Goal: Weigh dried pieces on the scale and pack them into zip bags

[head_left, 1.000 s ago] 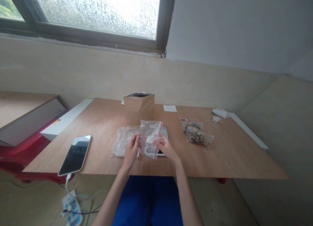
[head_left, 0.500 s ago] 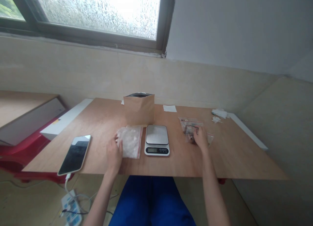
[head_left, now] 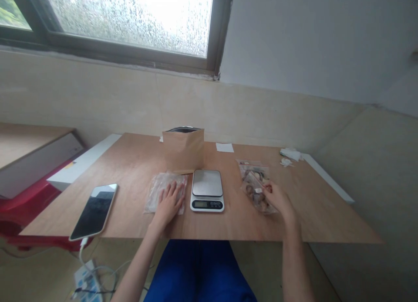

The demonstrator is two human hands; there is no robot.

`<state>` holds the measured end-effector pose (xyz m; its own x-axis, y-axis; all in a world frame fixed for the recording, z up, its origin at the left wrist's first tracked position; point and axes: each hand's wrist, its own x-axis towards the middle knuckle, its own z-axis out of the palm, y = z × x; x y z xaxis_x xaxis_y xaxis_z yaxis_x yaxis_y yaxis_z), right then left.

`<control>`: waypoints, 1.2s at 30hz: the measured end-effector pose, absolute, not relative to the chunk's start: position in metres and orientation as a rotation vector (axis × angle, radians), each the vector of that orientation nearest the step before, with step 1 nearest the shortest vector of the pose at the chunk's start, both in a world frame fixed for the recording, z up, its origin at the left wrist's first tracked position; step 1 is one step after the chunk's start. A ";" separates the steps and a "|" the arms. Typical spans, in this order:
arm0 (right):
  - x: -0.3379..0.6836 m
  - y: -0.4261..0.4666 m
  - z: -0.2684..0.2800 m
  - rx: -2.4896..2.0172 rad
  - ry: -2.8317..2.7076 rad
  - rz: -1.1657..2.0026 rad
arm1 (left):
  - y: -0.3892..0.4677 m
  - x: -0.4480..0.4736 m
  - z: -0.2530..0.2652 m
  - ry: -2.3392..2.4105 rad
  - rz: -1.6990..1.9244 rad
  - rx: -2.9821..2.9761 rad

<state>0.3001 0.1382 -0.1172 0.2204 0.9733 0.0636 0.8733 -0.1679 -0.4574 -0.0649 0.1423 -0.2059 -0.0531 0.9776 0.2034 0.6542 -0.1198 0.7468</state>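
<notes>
My left hand [head_left: 169, 202] rests flat, fingers spread, on a stack of clear zip bags [head_left: 153, 194] left of the kitchen scale [head_left: 207, 183]. On the scale's right, my right hand [head_left: 277, 196] pinches the edge of a clear zip bag [head_left: 258, 201] with brown lumpy pieces inside. That bag is tilted and overlaps another zip bag [head_left: 251, 166] lying behind it. What the brown pieces are, I cannot make out. The scale's metal plate carries nothing. Just behind the scale and the stack stands a brown kraft pouch [head_left: 183, 150], upright with its top open.
A phone [head_left: 94, 211] with a white cable lies at the left front of the wooden table [head_left: 130, 156]. A white paper slip [head_left: 224, 147] is near the back edge, and paper scraps [head_left: 290, 154] lie at the back right. Below hangs a power strip [head_left: 87, 280].
My left hand has slid right from the stack's left edge onto its top and flattened. My right hand has drawn a bag of brown pieces toward me and slightly right.
</notes>
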 end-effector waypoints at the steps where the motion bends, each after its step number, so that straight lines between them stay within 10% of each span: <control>1: 0.289 0.131 -0.112 -2.025 -1.688 0.374 | 0.141 -0.060 -0.199 1.730 1.067 1.770; 11: 0.130 0.091 -0.075 -1.395 -1.536 0.802 | 0.082 0.011 -0.101 1.070 1.205 1.415; 36: 0.097 0.083 -0.087 -1.159 -1.354 1.121 | 0.088 -0.006 -0.095 1.197 1.207 1.324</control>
